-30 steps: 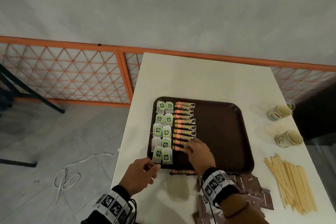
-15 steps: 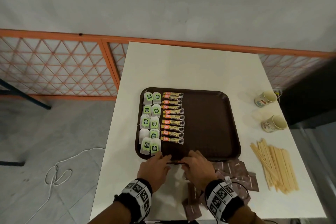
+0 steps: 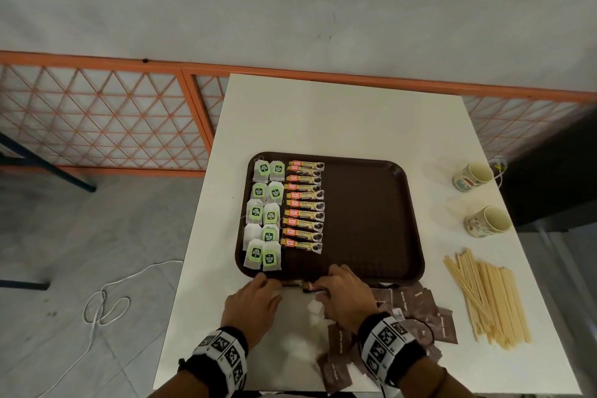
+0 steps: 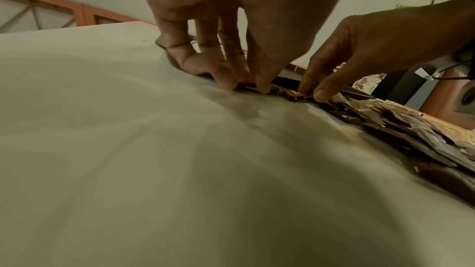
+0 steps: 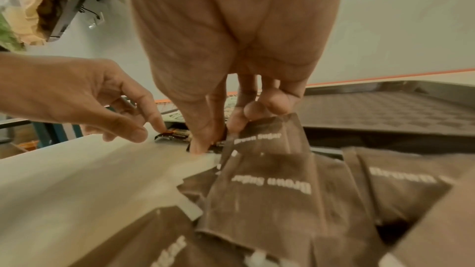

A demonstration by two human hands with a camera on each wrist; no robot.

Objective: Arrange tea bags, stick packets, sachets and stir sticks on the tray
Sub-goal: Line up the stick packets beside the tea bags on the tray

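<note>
Now hands (image 3: 300,297) pinch dark, orange-ended stick packets (image 4: 295,95).

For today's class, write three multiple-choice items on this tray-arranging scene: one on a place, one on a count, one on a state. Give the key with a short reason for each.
1. Where do the stir sticks lie?
A. On the tray
B. On the table, right of the tray
C. Inside a cup

2. How many cups stand on the table?
A. One
B. Two
C. Four

3. What are both hands doing?
A. Resting flat on the tray
B. Lifting a cup
C. Picking at stick packets at the tray's near edge

Key: 1 B, the sticks are heaped on the white table beside the tray. 2 B, two cups stand at the right edge. 3 C, the left hand and right hand pinch at the stick packets lying on the table against the rim.
</note>
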